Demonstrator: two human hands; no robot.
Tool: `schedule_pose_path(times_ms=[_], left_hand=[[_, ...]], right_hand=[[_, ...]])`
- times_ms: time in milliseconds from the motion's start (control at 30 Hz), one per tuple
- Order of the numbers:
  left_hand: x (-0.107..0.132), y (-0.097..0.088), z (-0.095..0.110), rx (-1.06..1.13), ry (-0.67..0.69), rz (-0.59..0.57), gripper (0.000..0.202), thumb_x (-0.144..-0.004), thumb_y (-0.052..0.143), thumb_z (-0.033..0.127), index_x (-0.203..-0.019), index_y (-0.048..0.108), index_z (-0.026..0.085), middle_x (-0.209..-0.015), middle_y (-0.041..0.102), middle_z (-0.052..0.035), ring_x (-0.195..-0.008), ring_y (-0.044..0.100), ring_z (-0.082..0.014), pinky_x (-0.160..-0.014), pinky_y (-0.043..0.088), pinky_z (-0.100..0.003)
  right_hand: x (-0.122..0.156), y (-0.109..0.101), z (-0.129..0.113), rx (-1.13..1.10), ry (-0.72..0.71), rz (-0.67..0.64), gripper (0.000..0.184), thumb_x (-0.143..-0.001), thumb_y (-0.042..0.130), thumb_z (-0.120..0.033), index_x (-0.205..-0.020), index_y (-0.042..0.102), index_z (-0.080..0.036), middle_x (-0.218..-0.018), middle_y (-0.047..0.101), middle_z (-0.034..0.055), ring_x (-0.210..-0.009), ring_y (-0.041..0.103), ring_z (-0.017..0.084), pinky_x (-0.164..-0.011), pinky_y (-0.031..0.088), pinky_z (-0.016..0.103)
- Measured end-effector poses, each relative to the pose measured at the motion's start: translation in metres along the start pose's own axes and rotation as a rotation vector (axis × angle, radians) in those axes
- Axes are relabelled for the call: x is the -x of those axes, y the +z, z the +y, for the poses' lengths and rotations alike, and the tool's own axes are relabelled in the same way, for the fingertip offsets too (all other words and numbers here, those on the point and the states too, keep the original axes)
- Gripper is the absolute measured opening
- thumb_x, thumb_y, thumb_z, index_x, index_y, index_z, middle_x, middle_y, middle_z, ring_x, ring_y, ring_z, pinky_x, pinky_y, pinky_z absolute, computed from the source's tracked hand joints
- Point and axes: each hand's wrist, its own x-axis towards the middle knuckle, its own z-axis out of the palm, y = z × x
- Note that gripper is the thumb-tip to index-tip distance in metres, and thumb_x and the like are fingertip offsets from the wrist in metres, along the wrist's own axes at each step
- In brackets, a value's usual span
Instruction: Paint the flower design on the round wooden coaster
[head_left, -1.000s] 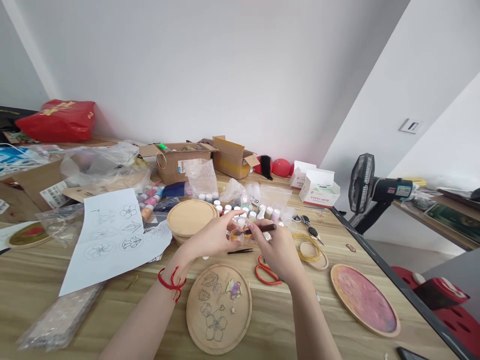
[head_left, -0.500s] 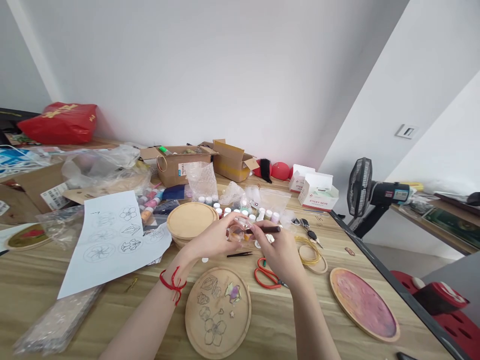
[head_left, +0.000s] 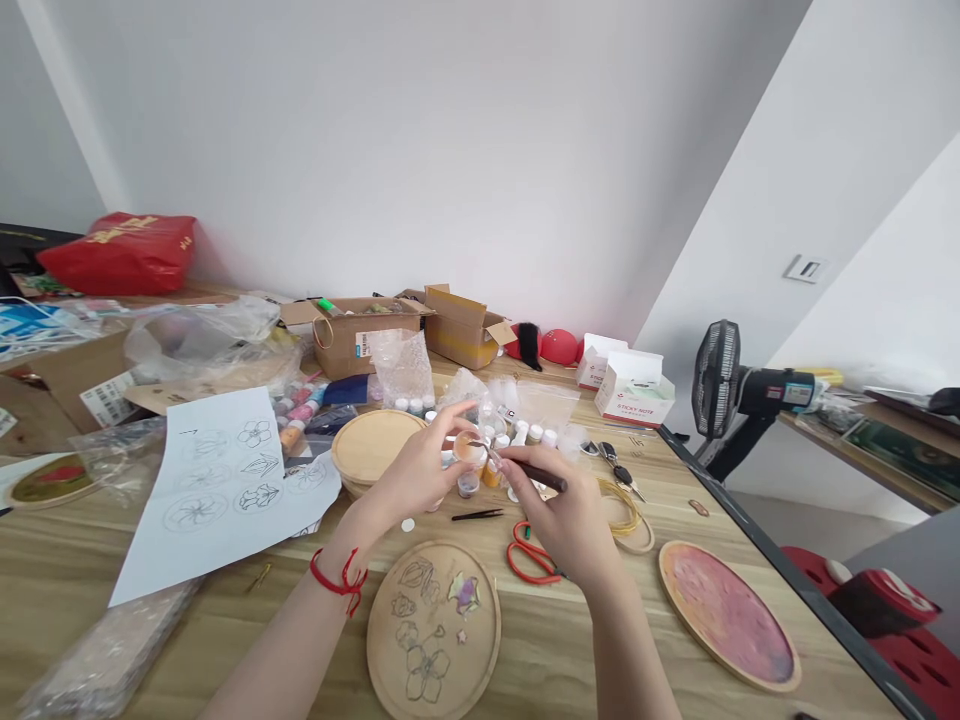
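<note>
My left hand (head_left: 420,470) pinches a small round see-through pot (head_left: 469,450) with orange-tan paint inside, raised just above the table. My right hand (head_left: 562,515) grips a dark-handled paintbrush (head_left: 541,477), and its thin tip reaches into the pot. Under the hands stand several small paint pots, including a little open one (head_left: 469,485) and an orange one (head_left: 491,475). Nearest my wrists lies a wooden disc (head_left: 433,630) with drawn flowers and a partly coloured petal.
Black tweezers (head_left: 476,515), red-handled scissors (head_left: 529,555), a gold wire coil (head_left: 619,505) and a pink-painted wooden disc (head_left: 727,615) lie on the wooden table. Left are a flower-sketch sheet (head_left: 225,490) and stacked wooden discs (head_left: 375,450). Cardboard boxes (head_left: 360,335) and white paint bottles stand behind.
My left hand has lifted and turned the pot upward. The brush tip has moved from beside the pot into it, and the view has tilted slightly.
</note>
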Motion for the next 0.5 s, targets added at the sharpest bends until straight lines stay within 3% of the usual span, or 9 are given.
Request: schedule_pose_path(times_ms=[133,267,333,400,500], left_hand=[[0.0033,-0.0046,0.0021,-0.036,0.011,-0.007,0.067,-0.087,0.058,0.029,-0.149,0.031,0.032,-0.127,0.063,-0.0073,-0.11,0.062,-0.0254,-0.084,0.057,-0.038],[0.0061,-0.007,0.0055,0.002,-0.04,-0.047,0.071,-0.088,0.055,0.03,-0.151,0.024,0.036,-0.135,0.058,-0.0087,-0.101,0.064,-0.0249,-0.054,0.055,-0.025],[0.0067,-0.0072,0.0058,0.005,-0.054,-0.062,0.072,-0.088,0.054,0.027,-0.152,0.022,0.037,-0.135,0.057,-0.0088,-0.096,0.065,-0.0235,-0.047,0.05,-0.021],[0.0068,-0.0072,0.0049,-0.011,-0.038,-0.073,0.072,-0.087,0.053,0.023,-0.151,0.023,0.037,-0.133,0.058,-0.0081,-0.096,0.065,-0.0222,-0.049,0.051,-0.021],[0.0061,-0.0072,0.0026,-0.051,0.034,-0.091,0.071,-0.088,0.052,0.021,-0.151,0.024,0.035,-0.128,0.06,-0.0071,-0.102,0.063,-0.0214,-0.065,0.056,-0.025]], right_hand=[[-0.0001,0.002,0.0015,0.083,-0.093,-0.007,0.016,-0.092,0.061,-0.024,-0.102,0.074,-0.02,-0.084,0.073,0.0051,-0.072,0.067,0.017,-0.065,0.054,0.026],[0.0009,0.002,-0.0018,0.076,-0.128,-0.045,0.014,-0.091,0.063,-0.021,-0.1,0.073,-0.02,-0.086,0.075,0.0041,-0.077,0.068,0.017,-0.07,0.052,0.026],[0.0018,0.0008,-0.0042,0.051,-0.12,-0.08,0.012,-0.092,0.061,-0.02,-0.094,0.073,-0.021,-0.082,0.075,0.0021,-0.072,0.067,0.015,-0.068,0.05,0.025],[0.0023,-0.0004,-0.0058,0.05,-0.112,-0.09,0.013,-0.092,0.059,-0.019,-0.089,0.072,-0.021,-0.076,0.073,0.0009,-0.067,0.064,0.014,-0.064,0.047,0.025],[0.0022,-0.0009,-0.0064,0.083,-0.123,-0.061,0.014,-0.093,0.057,-0.02,-0.091,0.071,-0.02,-0.077,0.071,0.0022,-0.068,0.063,0.015,-0.064,0.046,0.026]])
